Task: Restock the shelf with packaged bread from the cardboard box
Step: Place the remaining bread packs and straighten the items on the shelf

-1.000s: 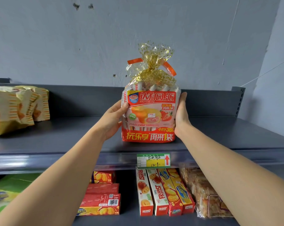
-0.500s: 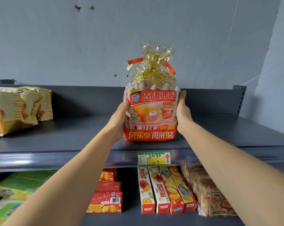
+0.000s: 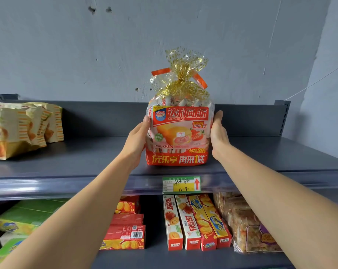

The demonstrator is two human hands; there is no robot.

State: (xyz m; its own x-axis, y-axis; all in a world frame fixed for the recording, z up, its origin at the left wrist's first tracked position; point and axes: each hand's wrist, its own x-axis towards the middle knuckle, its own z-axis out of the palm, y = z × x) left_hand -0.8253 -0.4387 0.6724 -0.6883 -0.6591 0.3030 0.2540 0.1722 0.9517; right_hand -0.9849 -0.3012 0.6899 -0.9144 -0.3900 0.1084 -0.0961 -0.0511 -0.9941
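A red and orange bag of packaged bread (image 3: 178, 136), tied at the top with gold cellophane, stands upright on the dark grey top shelf (image 3: 86, 162), near its front edge. My left hand (image 3: 138, 140) holds the bag's left side, thumb at the front edge and fingers hidden behind the bag. My right hand (image 3: 218, 133) lies flat against the right side with straight fingers. The cardboard box is out of view.
Yellow bread bags (image 3: 19, 129) lie at the left end of the same shelf. A green and yellow price tag (image 3: 181, 184) hangs on the shelf lip below the bag. Biscuit boxes (image 3: 195, 222) and wrapped cakes (image 3: 247, 224) fill the shelf underneath. A raised back panel (image 3: 251, 119) closes the shelf's rear.
The bag has slid a little further back on the shelf with both hands at its sides. My right fingers have straightened along the bag's side.
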